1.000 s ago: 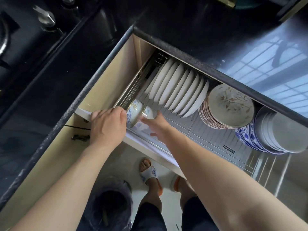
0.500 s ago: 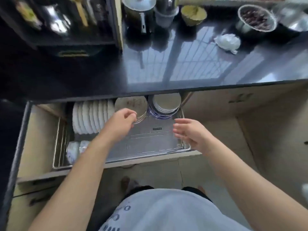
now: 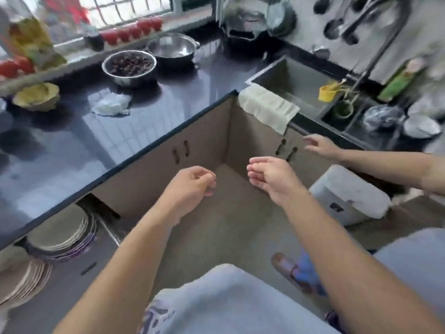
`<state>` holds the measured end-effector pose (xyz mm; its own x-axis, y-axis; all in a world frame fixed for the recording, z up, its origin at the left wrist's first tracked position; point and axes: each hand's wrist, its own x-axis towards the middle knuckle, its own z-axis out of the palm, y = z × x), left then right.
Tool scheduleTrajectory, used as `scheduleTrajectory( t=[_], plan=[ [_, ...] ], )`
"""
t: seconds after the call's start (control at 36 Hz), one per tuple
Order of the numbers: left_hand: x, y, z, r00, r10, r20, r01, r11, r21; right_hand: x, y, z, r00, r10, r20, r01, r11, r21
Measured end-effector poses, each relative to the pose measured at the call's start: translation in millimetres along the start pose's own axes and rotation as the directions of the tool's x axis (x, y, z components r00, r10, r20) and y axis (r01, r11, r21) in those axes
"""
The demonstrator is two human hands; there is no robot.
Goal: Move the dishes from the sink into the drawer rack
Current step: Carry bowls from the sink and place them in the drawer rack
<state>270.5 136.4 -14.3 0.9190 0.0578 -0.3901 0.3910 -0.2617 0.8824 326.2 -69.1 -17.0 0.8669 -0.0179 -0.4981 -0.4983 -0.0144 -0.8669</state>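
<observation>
My left hand (image 3: 190, 189) and my right hand (image 3: 269, 175) hover empty in mid-air in front of the cabinet corner, fingers loosely curled. The sink (image 3: 289, 78) lies at the upper right, beyond my right hand. Its right-hand basin holds steel bowls (image 3: 382, 116) and another dish (image 3: 421, 126), both blurred. The open drawer rack (image 3: 108, 227) shows at the lower left under the counter edge, with stacked plates (image 3: 62, 235) and more plates (image 3: 24, 280) standing in it.
Another person's hand (image 3: 320, 147) reaches in from the right near the sink front. A cloth (image 3: 267, 107) hangs over the sink edge. A white bin (image 3: 349, 194) stands on the floor. The black counter (image 3: 72, 153) carries a steel bowl (image 3: 128, 66), a pot (image 3: 173, 48) and crumpled plastic (image 3: 110, 104).
The view has swung right from the drawer rack toward the sink. Both my hands have left the rack and now hang empty in the air.
</observation>
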Motion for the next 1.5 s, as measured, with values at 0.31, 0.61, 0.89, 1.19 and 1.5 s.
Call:
scheduleTrajectory(
  t=[0.31, 0.61, 0.89, 1.19, 1.5],
  plan=[
    [103, 113, 115, 0.989, 0.119, 0.088, -0.134, 0.97, 0.202, 97, -81, -68, 0.993, -0.06, -0.105, 0.07, 0.993, 0.095],
    [253, 127, 121, 0.999, -0.003, 0.042, -0.003, 0.991, 0.137, 278, -144, -68, 0.992, -0.03, -0.12, 0.042, 0.995, 0.096],
    [411, 192, 170, 0.981, -0.081, 0.179, 0.039, 0.972, 0.231, 408, -183, -127, 0.96, 0.082, -0.267, -0.027, 0.979, 0.203],
    [463, 275, 296, 0.905, -0.091, 0.415, -0.002, 0.976, 0.219, 429, -163, -339, 0.818, 0.142, -0.557, -0.028, 0.978, 0.208],
    [479, 311, 438, 0.884, -0.175, 0.434, 0.048, 0.956, 0.288, 433, -105, -591, 0.402, 0.143, -0.904, -0.301, 0.953, 0.017]
  ],
)
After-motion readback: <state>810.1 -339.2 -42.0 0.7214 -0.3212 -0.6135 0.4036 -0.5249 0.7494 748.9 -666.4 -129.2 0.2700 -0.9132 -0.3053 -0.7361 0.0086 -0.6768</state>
